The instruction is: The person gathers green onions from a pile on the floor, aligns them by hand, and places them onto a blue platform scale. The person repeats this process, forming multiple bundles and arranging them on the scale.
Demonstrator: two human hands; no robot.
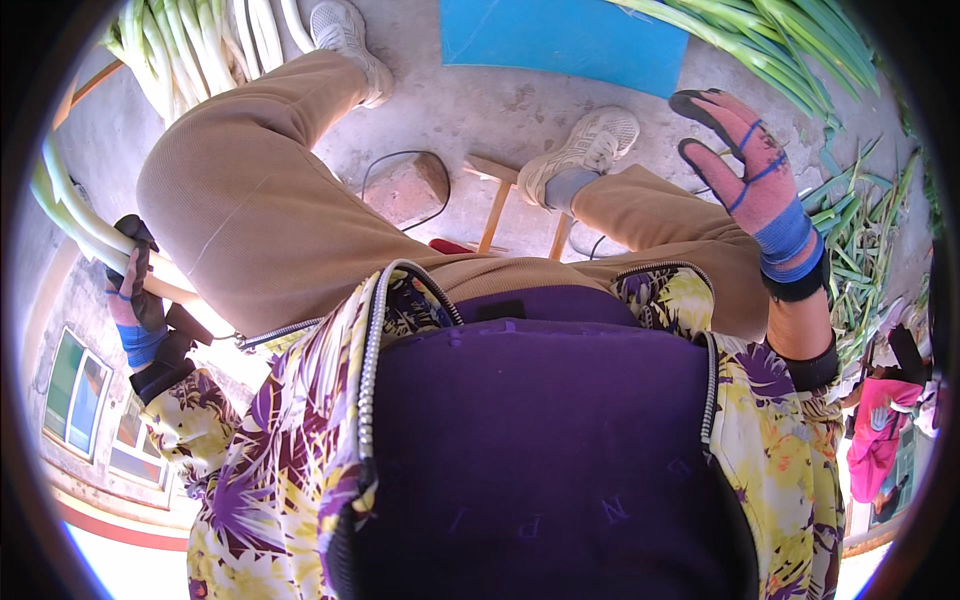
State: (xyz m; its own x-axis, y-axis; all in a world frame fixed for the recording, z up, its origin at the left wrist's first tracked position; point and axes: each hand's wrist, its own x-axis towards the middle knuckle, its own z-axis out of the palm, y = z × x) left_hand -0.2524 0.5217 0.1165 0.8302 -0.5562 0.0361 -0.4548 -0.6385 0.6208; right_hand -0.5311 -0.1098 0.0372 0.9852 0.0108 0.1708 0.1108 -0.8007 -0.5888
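My left hand [139, 292], in a pink and blue work glove with dark palm and fingertips, is out at the far left beside my thigh. It is closed around long green onions [94, 217], whose pale stalks cross the palm and run past my leg. Glare hides their lower part. My right hand [757, 165], gloved the same way, is raised above my other knee. Its thumb and fingers are apart, with nothing seen between them. Beyond its fingertips lie a blue sheet [562, 41] and long green onion leaves [780, 45].
More green onions [180, 45] lie at the upper left. Between my shoes are a brick [405, 191] with a dark cable looped round it and a wooden frame [493, 214]. Leaf scraps [874, 232] cover the ground at right. Another person [877, 442] in pink is at far right.
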